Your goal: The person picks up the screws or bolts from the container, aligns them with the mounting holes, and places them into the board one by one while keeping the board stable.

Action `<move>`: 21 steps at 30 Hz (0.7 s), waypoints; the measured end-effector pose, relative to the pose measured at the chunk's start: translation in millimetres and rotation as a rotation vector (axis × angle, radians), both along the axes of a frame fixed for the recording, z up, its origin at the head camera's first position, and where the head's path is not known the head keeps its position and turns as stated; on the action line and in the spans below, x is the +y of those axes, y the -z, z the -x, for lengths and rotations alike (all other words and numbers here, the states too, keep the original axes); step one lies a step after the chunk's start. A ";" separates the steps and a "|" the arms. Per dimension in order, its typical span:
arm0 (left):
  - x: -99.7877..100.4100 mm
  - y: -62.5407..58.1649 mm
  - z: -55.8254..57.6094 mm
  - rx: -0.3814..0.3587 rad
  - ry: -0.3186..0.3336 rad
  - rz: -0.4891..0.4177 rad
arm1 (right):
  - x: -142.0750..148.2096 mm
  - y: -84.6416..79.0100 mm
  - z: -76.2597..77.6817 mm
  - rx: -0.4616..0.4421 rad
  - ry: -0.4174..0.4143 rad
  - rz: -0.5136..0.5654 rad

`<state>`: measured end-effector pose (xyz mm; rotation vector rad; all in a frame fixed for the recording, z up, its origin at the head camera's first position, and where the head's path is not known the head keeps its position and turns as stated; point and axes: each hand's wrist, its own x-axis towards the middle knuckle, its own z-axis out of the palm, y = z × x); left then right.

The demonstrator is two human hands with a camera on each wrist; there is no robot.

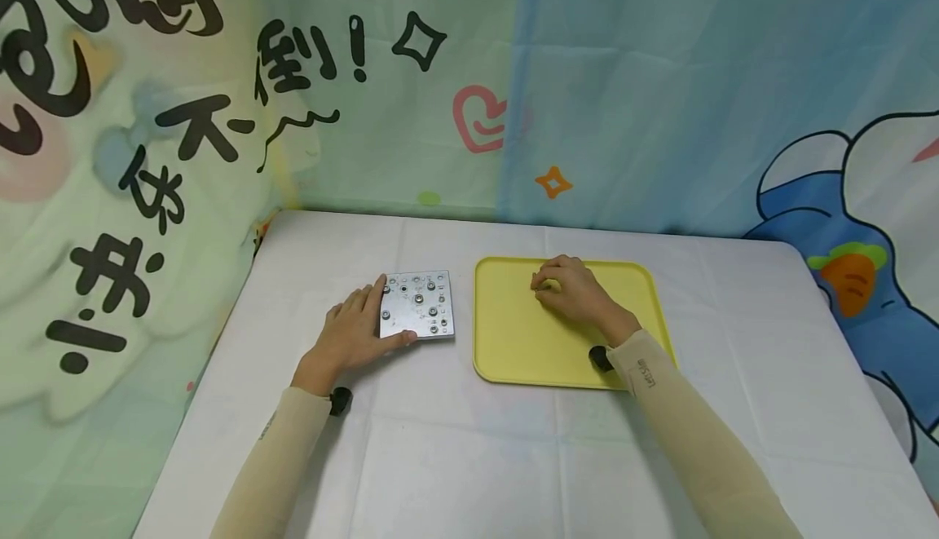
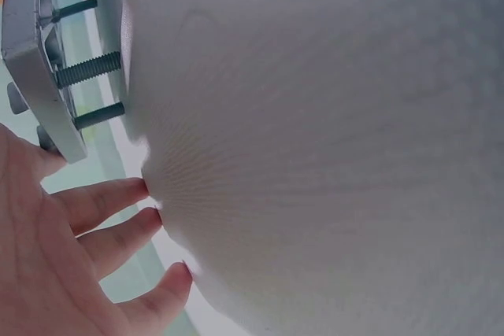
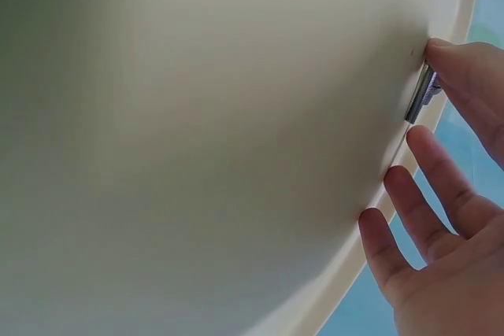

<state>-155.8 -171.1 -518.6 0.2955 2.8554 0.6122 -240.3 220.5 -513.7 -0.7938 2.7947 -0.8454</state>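
Silvery plate [image 1: 418,312] on the desk [image 1: 455,441] is best steadied by the splayed left hand [image 1: 354,333], and the metal piece [image 3: 420,97] at the yellow tray [image 1: 513,343] squared between the right hand [image 1: 575,290]'s narrowed fingers, grip unclear

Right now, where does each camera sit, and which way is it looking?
Head: on the person's head, looking forward and down at the table, plate and tray; left hand, right hand and both sleeves show.
Left wrist: on that wrist, looking toward the plate's bolts; the left hand's fingers show.
Right wrist: on that wrist, looking across the tray toward a metal piece; the right hand's fingers show.
Shared: head and left wrist views both show the plate and left hand.
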 end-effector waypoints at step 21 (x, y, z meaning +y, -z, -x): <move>0.1 -1.1 0.8 -0.007 0.007 -0.004 | -4.3 -13.7 -5.9 0.137 -0.015 -0.100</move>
